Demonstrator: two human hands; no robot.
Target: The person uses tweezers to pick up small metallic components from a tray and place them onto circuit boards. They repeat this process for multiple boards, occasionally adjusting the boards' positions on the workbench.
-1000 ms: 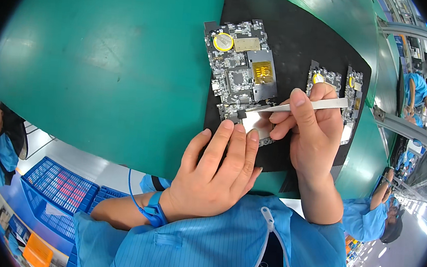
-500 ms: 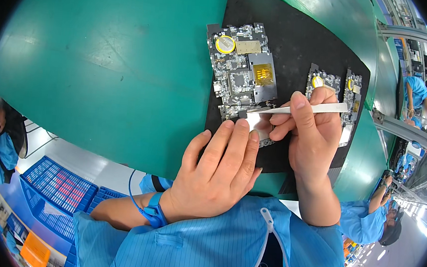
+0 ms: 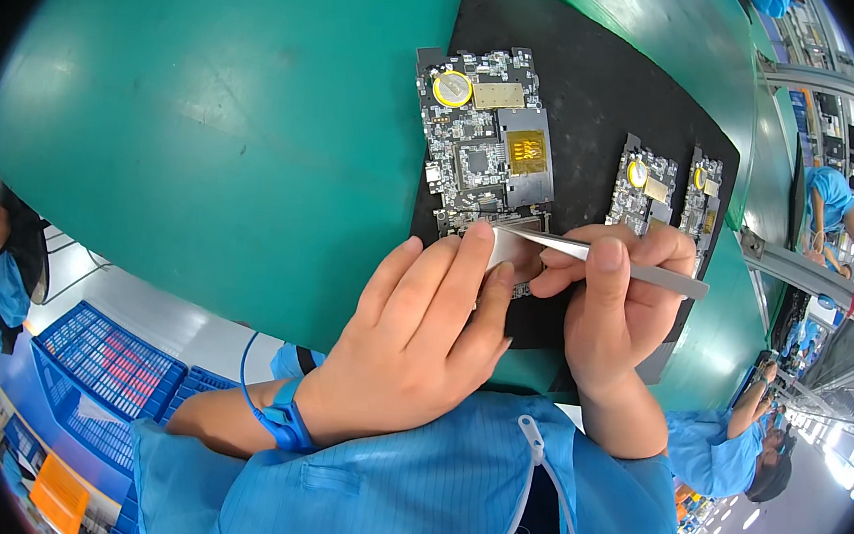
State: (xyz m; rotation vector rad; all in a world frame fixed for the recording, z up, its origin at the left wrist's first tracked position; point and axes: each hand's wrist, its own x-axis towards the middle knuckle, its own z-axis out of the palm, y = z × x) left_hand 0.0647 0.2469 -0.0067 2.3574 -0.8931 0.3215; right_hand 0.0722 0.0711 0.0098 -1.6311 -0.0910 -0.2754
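Note:
A black circuit board [image 3: 461, 129] lies on the black mat [image 3: 590, 109], with a yellow-rimmed coin cell [image 3: 452, 89] near its far end and an amber tape patch [image 3: 527, 151] on a metal part. My left hand [image 3: 412, 331] is over the board's near end, its forefinger and thumb closed at a shiny silver metal plate [image 3: 501, 247], which looks tilted. In my right hand [image 3: 625, 303] is a pair of metal tweezers [image 3: 675, 281], pinched between thumb and fingers. Their tips point left and meet the plate's far edge by my left forefinger. My fingers partly hide the plate.
Two similar boards [image 3: 644, 189] [image 3: 702, 193] lie on the mat to the right. The mat rests on a green tabletop [image 3: 206, 149]. A blue wristband with a cord [image 3: 285, 416] is around my left wrist. Blue crates [image 3: 108, 362] stand at lower left; people in blue sit beyond the table.
The tweezers and my right hand have shifted down, the handle now slanting lower to the right. My left forefinger has moved up slightly along the plate, which now looks tilted.

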